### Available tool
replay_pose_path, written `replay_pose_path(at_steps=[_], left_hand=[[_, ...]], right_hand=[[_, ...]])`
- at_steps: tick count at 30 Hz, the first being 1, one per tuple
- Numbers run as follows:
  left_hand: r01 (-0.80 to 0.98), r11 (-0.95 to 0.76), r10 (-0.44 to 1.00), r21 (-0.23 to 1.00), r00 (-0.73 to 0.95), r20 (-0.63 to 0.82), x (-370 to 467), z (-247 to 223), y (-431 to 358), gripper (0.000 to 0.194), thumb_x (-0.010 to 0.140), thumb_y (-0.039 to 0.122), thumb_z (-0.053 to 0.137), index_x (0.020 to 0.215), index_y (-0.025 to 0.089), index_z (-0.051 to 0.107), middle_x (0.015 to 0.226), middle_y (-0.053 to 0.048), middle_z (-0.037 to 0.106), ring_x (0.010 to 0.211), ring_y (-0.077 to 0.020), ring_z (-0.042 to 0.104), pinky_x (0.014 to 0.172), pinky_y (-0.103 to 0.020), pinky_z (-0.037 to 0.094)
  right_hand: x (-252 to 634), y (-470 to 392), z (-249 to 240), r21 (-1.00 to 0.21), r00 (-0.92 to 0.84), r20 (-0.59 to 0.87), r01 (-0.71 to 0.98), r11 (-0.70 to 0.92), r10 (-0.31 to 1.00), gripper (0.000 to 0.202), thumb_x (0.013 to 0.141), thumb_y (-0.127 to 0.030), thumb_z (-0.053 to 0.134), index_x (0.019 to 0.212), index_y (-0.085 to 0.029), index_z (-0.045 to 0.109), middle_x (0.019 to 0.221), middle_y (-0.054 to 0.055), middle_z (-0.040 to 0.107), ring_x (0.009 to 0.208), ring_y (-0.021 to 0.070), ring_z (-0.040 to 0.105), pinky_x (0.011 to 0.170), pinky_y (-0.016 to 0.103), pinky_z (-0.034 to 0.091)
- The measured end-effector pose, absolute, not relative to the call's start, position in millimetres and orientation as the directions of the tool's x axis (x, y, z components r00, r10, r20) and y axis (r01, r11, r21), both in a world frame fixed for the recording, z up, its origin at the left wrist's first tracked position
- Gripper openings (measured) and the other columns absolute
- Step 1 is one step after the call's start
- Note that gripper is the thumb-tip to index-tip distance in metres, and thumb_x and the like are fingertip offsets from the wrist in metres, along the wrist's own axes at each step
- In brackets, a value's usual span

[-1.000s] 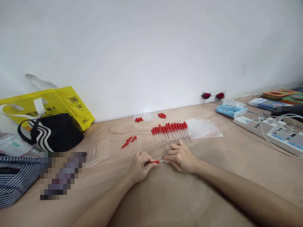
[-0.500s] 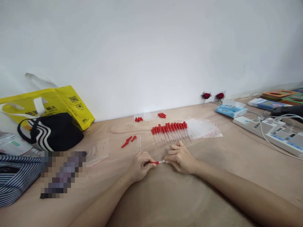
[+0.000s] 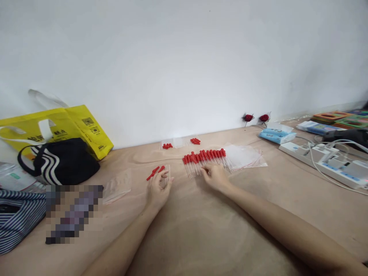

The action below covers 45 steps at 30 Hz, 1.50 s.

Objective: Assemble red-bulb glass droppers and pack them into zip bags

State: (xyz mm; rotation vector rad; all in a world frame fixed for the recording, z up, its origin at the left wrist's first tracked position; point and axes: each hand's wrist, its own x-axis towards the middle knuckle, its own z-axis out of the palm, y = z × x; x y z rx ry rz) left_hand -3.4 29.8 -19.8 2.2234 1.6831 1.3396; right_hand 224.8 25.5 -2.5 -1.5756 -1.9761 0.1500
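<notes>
In the head view, several glass droppers with red rubber bulbs [image 3: 211, 154] lie side by side in a row. My right hand [image 3: 214, 176] is over the near side of this row, its fingertips pinched at the glass tube of a dropper [image 3: 194, 158] whose bulb sits slightly out of line. Farther left, my left hand [image 3: 158, 189] has its fingers apart and nothing in them. It hovers by a few loose red bulbs [image 3: 155, 170] and some bare glass tubes [image 3: 168, 168], partly covering both.
Two small groups of red bulbs [image 3: 195, 141] lie at the back by the wall. Clear plastic bags [image 3: 244, 156] are right of the row. A yellow bag [image 3: 94, 132] and a black bag [image 3: 74, 161] stand left; a tissue pack [image 3: 276, 135] and a power strip [image 3: 324, 165] lie right.
Both hands were together holding a red bulb and a glass tube. They have parted: my right hand moved forward to the row with the dropper, my left hand forward and left, now unclasped.
</notes>
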Motion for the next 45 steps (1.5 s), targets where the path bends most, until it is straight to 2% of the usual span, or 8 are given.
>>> replay_pose_path(at_steps=[5, 11, 16, 21, 24, 30, 39, 45], left_hand=[[0.836, -0.282, 0.839, 0.471, -0.024, 0.544, -13, -24, 40, 0.025, 0.068, 0.023, 0.060, 0.092, 0.017, 0.059, 0.081, -0.006, 0.061, 0.081, -0.0226, 0.056, 0.076, -0.038, 0.043], [0.869, -0.238, 0.875, 0.433, -0.001, 0.484, -12, -27, 40, 0.026, 0.067, 0.023, 0.063, 0.091, 0.017, 0.059, 0.083, -0.007, 0.060, 0.083, -0.0229, 0.055, 0.077, -0.037, 0.042], [0.916, -0.106, 0.864, 0.388, -0.108, 0.492, -19, -21, 44, 0.020, 0.069, 0.027, 0.060, 0.087, 0.017, 0.059, 0.080, -0.006, 0.056, 0.082, -0.0231, 0.053, 0.077, -0.036, 0.042], [0.943, -0.007, 0.846, 0.332, -0.171, 0.505, -31, -12, 58, 0.019, 0.073, 0.022, 0.055, 0.089, 0.014, 0.061, 0.085, -0.009, 0.055, 0.089, -0.0248, 0.049, 0.082, -0.036, 0.037], [0.956, 0.014, 0.848, 0.292, -0.166, 0.504, -30, -12, 66, 0.022, 0.072, 0.024, 0.056, 0.090, 0.015, 0.063, 0.089, -0.011, 0.054, 0.092, -0.0263, 0.047, 0.083, -0.036, 0.036], [0.971, 0.027, 0.850, 0.238, -0.148, 0.506, -23, -19, 74, 0.019, 0.071, 0.029, 0.056, 0.083, 0.018, 0.066, 0.097, -0.012, 0.053, 0.095, -0.0301, 0.044, 0.079, -0.041, 0.035], [0.954, -0.093, 0.800, 0.286, -0.099, 0.591, -25, -17, 76, 0.014, 0.077, 0.023, 0.049, 0.077, 0.015, 0.060, 0.091, -0.013, 0.056, 0.094, -0.0307, 0.046, 0.081, -0.044, 0.035], [0.878, -0.324, 0.769, 0.352, 0.027, 0.639, -14, -14, 55, 0.016, 0.081, 0.021, 0.043, 0.091, 0.016, 0.054, 0.086, -0.008, 0.059, 0.084, -0.0208, 0.055, 0.075, -0.032, 0.044]], right_hand=[[208, 61, -3, -0.481, 0.170, 0.287, 0.877, -0.012, 0.943, 0.024, 0.081, -0.028, 0.041, 0.082, -0.019, 0.064, 0.081, 0.006, 0.067, 0.080, 0.0198, 0.058, 0.073, 0.031, 0.027], [195, 77, -8, -0.455, 0.239, 0.249, 0.884, -0.105, 0.938, 0.021, 0.078, -0.029, 0.046, 0.091, -0.018, 0.059, 0.078, 0.006, 0.066, 0.080, 0.0209, 0.059, 0.078, 0.035, 0.023], [195, 75, -6, -0.434, 0.222, 0.285, 0.897, -0.081, 0.933, 0.021, 0.077, -0.032, 0.047, 0.087, -0.017, 0.057, 0.078, 0.007, 0.066, 0.077, 0.0207, 0.058, 0.076, 0.035, 0.022], [168, 62, -2, -0.389, 0.014, 0.376, 0.910, 0.144, 0.927, 0.022, 0.078, -0.033, 0.044, 0.077, -0.019, 0.061, 0.081, 0.006, 0.066, 0.082, 0.0202, 0.056, 0.077, 0.035, 0.022], [139, 61, 1, -0.375, -0.055, 0.279, 0.913, 0.162, 0.959, 0.026, 0.077, -0.036, 0.044, 0.074, -0.019, 0.064, 0.083, 0.008, 0.066, 0.083, 0.0214, 0.056, 0.078, 0.037, 0.024], [98, 69, 6, -0.402, 0.018, 0.104, 0.915, 0.025, 0.994, 0.031, 0.076, -0.036, 0.045, 0.083, -0.014, 0.065, 0.085, 0.014, 0.066, 0.081, 0.0238, 0.059, 0.082, 0.040, 0.026], [99, 65, 10, -0.291, -0.065, 0.122, 0.952, 0.099, 0.990, 0.023, 0.077, -0.023, 0.045, 0.081, -0.013, 0.065, 0.086, 0.015, 0.065, 0.086, 0.0268, 0.056, 0.080, 0.042, 0.026], [138, 42, 11, -0.224, -0.142, 0.209, 0.956, 0.189, 0.968, 0.024, 0.080, -0.017, 0.040, 0.089, -0.009, 0.061, 0.093, 0.018, 0.061, 0.089, 0.0268, 0.050, 0.073, 0.036, 0.028]])
